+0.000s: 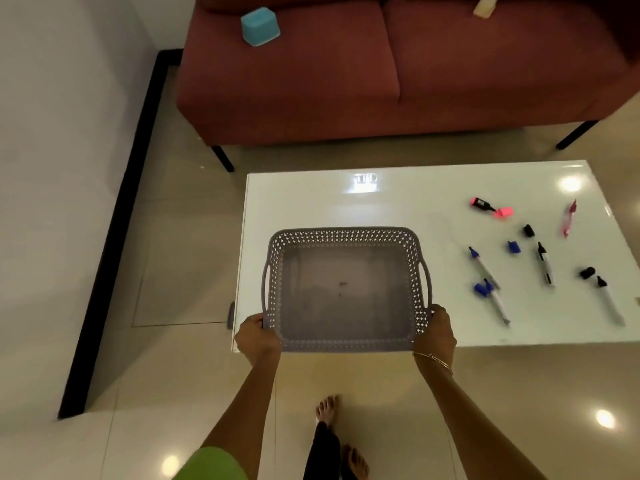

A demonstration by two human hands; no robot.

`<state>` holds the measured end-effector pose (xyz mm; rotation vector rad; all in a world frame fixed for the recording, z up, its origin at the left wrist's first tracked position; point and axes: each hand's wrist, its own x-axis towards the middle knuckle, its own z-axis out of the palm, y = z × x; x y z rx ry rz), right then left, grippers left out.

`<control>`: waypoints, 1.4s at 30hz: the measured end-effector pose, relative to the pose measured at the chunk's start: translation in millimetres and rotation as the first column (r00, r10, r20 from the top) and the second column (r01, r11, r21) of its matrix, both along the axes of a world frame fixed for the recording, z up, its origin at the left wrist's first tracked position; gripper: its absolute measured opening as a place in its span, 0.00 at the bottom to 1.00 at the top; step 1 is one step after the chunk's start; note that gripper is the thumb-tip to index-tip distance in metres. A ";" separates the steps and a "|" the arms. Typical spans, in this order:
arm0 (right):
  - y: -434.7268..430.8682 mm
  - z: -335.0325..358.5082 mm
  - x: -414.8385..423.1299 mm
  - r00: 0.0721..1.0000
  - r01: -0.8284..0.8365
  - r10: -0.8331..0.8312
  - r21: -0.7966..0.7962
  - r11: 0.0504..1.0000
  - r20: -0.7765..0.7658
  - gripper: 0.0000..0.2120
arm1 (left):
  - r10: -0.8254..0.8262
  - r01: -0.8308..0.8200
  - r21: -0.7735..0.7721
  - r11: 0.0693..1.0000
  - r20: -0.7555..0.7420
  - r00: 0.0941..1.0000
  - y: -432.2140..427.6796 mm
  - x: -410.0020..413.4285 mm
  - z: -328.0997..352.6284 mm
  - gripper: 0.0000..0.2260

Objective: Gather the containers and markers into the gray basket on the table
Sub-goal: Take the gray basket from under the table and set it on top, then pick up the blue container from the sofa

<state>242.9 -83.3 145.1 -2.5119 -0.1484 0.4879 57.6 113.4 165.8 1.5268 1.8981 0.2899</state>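
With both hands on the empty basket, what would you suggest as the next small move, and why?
Probably let go with the right hand and reach for the nearest marker: the basket seems to rest on the table, and markers lie uncapped to its right.

The room is dim and warm-toned, lit from overhead. Round ceiling-light reflections glare on the glossy white worktop (pixel 346 202) near its far right corner and on the polished floor tiles (pixel 173 393) at the bottom of the view. A brighter rectangular reflection sits near the worktop's far edge. The picture is soft overall, with fine detail smeared. The wide-angle lens bends straight lines, such as the black skirting (pixel 114 237) at left.
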 end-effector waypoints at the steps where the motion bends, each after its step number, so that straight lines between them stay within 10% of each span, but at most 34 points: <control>1: 9.6 -5.1 8.2 1.000 0.002 -0.002 -0.005 1.000 -0.002 0.12 | -0.013 0.013 0.001 1.000 0.002 1.000 10.0 6.5 -6.4 0.10; 32: 62.7 -77.8 63.9 0.999 -0.050 0.051 -0.084 0.995 0.008 0.20 | -0.195 0.193 -0.045 0.980 -0.038 0.980 60.5 38.8 -94.0 0.17; 36: 73.8 -71.8 60.3 0.950 -0.263 0.289 -0.197 0.945 0.118 0.31 | -0.535 0.524 -0.111 0.844 -0.242 0.810 60.2 37.0 -90.2 0.27; 42: 119.9 -47.6 26.4 0.632 -0.681 0.762 -0.371 0.632 0.138 0.38 | -0.708 0.760 -0.064 0.647 -0.420 0.568 74.9 34.0 -67.3 0.29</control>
